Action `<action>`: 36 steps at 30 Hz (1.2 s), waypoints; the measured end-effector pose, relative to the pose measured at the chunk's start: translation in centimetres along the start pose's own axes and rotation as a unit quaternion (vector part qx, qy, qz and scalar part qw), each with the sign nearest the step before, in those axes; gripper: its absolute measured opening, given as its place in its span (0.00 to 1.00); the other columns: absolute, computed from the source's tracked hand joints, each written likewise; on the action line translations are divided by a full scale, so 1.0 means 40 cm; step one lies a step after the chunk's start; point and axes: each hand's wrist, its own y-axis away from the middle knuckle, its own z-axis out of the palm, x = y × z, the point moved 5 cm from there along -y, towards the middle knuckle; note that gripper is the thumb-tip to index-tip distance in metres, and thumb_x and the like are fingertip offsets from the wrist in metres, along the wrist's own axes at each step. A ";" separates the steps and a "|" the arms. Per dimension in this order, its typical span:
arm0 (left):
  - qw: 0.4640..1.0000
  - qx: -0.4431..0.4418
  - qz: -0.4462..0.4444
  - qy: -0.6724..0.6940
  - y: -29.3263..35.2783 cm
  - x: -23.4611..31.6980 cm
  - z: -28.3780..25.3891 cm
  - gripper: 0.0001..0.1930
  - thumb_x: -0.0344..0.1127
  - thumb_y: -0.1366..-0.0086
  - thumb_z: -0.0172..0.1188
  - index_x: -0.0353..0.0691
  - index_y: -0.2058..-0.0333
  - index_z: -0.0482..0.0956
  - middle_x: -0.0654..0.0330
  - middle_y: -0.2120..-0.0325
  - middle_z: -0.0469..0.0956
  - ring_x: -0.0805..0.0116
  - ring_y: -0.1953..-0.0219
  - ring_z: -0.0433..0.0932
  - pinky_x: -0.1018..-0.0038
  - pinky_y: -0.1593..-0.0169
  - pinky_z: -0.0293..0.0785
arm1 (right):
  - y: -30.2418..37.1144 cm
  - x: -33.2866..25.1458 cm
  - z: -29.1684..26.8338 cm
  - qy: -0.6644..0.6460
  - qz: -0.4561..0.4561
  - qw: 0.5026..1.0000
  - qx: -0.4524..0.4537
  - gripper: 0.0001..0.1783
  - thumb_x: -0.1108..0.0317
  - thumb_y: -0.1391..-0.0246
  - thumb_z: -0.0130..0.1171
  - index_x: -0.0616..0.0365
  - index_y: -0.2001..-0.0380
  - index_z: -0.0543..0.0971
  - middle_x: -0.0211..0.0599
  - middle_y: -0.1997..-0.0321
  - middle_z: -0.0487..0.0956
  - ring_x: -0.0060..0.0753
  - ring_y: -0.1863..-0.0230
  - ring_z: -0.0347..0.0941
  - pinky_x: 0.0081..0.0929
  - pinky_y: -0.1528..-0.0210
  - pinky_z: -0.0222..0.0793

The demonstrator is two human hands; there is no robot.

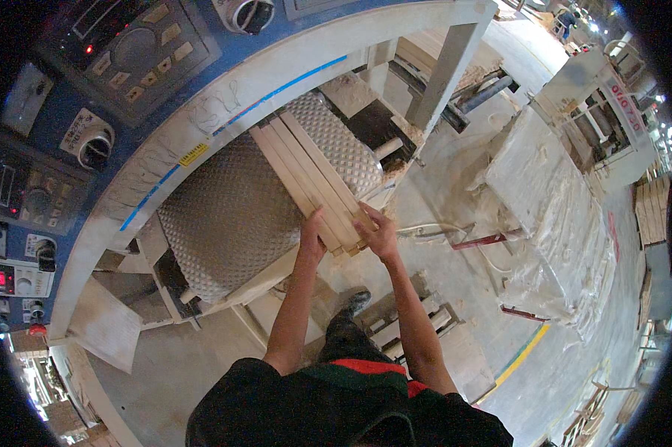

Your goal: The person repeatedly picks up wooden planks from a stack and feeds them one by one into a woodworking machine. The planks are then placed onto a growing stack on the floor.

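Clock positions taken from the wooden strips (306, 170): these lie side by side across the dimpled belt (228, 212), slanting from eleven to five o'clock, near ends past its edge. Your left hand (313, 232) grasps their left side at six; your right hand (378, 232) grasps the right side at four. Blue control panel (198, 39) at ten; sheet-covered pile (548, 194) at three
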 end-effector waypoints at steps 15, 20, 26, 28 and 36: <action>0.995 -0.097 0.002 0.024 -0.018 0.072 0.031 0.32 0.56 0.37 0.49 0.41 0.42 0.63 0.53 0.49 0.71 0.53 0.49 0.73 0.53 0.46 0.71 | -0.006 -0.024 0.100 -0.254 0.143 0.956 -0.040 0.38 0.69 0.49 0.65 0.56 0.36 0.59 0.45 0.49 0.75 0.40 0.57 0.78 0.40 0.69 0.83; 0.992 -0.102 -0.018 0.066 -0.022 0.037 0.021 0.34 0.58 0.36 0.47 0.37 0.40 0.59 0.51 0.46 0.68 0.53 0.45 0.69 0.55 0.43 0.68 | 0.006 -0.020 0.083 -0.268 0.148 0.950 -0.062 0.39 0.68 0.49 0.65 0.58 0.36 0.59 0.45 0.49 0.75 0.39 0.56 0.77 0.39 0.68 0.83; 0.977 -0.094 -0.051 0.183 0.003 -0.006 0.002 0.46 0.70 0.41 0.48 0.36 0.37 0.55 0.51 0.42 0.64 0.53 0.42 0.66 0.55 0.41 0.65 | 0.007 -0.001 0.058 -0.237 0.146 0.958 -0.065 0.39 0.69 0.50 0.65 0.58 0.37 0.59 0.44 0.50 0.75 0.39 0.55 0.77 0.38 0.67 0.83; 0.968 -0.086 -0.075 0.224 0.021 -0.018 -0.011 0.49 0.72 0.43 0.49 0.35 0.37 0.55 0.51 0.41 0.64 0.52 0.42 0.66 0.54 0.40 0.64 | -0.001 0.001 0.069 -0.228 0.151 0.960 -0.065 0.38 0.70 0.49 0.65 0.58 0.37 0.59 0.44 0.51 0.75 0.39 0.55 0.77 0.38 0.66 0.83; 0.949 -0.100 -0.125 0.270 0.082 -0.115 -0.095 0.51 0.74 0.42 0.44 0.29 0.39 0.58 0.49 0.39 0.61 0.55 0.38 0.62 0.61 0.35 0.56 | 0.022 0.023 0.071 -0.329 0.202 0.921 -0.042 0.40 0.69 0.48 0.65 0.59 0.36 0.56 0.53 0.55 0.76 0.42 0.64 0.80 0.38 0.69 0.82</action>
